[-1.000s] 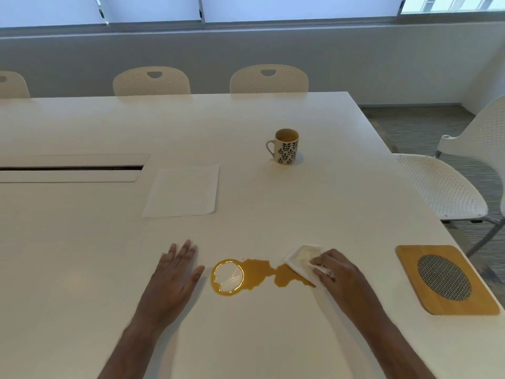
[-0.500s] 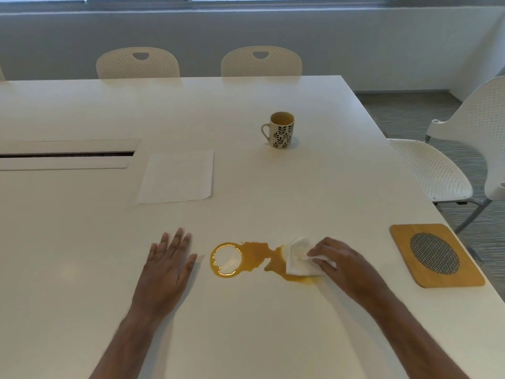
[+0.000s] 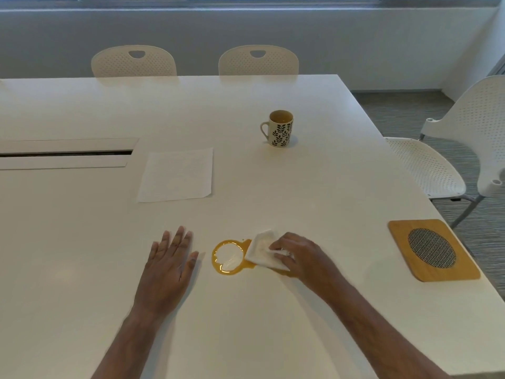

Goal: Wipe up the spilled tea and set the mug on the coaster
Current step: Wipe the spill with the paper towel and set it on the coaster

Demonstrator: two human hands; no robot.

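A ring-shaped puddle of amber spilled tea (image 3: 218, 262) lies on the white table (image 3: 300, 192) near its front. My right hand (image 3: 297, 255) presses a folded white napkin (image 3: 261, 250) onto the puddle's right side, covering that part. My left hand (image 3: 170, 258) rests flat on the table left of the puddle, fingers spread, holding nothing. A cream mug (image 3: 280, 128) with a dark leaf pattern stands upright farther back. The square wooden coaster (image 3: 433, 250) with a dark mesh centre sits at the table's right edge.
A flat white paper sheet (image 3: 176, 175) lies left of the mug. A long cable slot (image 3: 65, 153) runs in the table at left. Two chairs (image 3: 258, 61) stand at the far side, another chair (image 3: 448, 149) at the right.
My right hand has pushed the napkin leftward over the spill's right lobe, which is now covered. The left hand stays flat. The camera tilted down slightly.
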